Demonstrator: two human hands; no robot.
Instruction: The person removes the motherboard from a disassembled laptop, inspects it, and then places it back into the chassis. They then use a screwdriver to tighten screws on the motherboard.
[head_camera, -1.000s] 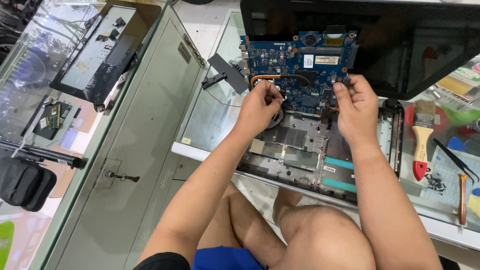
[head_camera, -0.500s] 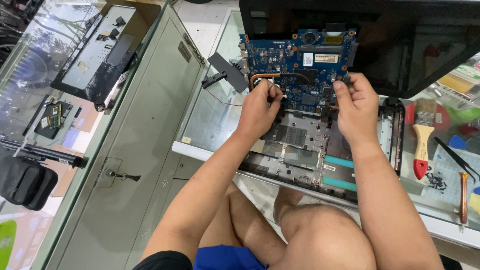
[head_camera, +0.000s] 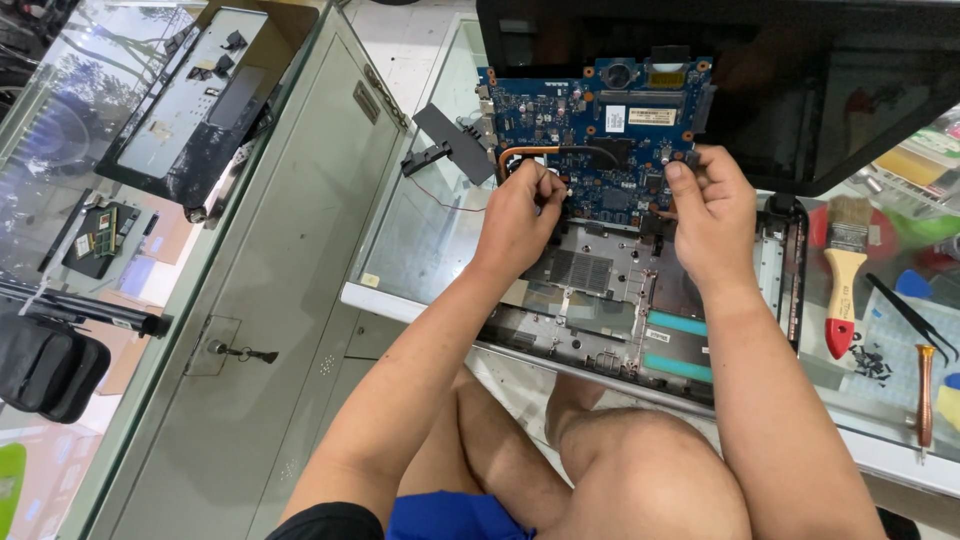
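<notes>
A blue laptop motherboard (head_camera: 600, 130) is tilted up over the open laptop base (head_camera: 600, 290), in front of the dark screen (head_camera: 800, 90). My left hand (head_camera: 520, 215) pinches the board's lower left edge beside a copper heat pipe (head_camera: 525, 152). My right hand (head_camera: 710, 215) grips the board's lower right edge. A black speaker part (head_camera: 450, 145) on a thin red wire hangs off the board's left side. The base's metal frame and teal strips (head_camera: 675, 325) lie bare below my hands.
The laptop rests on a glass counter (head_camera: 410, 240). To the right lie a red-handled brush (head_camera: 845, 280), black tweezers (head_camera: 910, 315), a screwdriver (head_camera: 925, 395) and several loose screws (head_camera: 870, 362). A grey metal cabinet (head_camera: 270, 300) with a key stands left; a removed laptop panel (head_camera: 200, 110) lies beyond it.
Both hands have stayed on the board's lower edge. The board has shifted very slightly; nothing was let go.
</notes>
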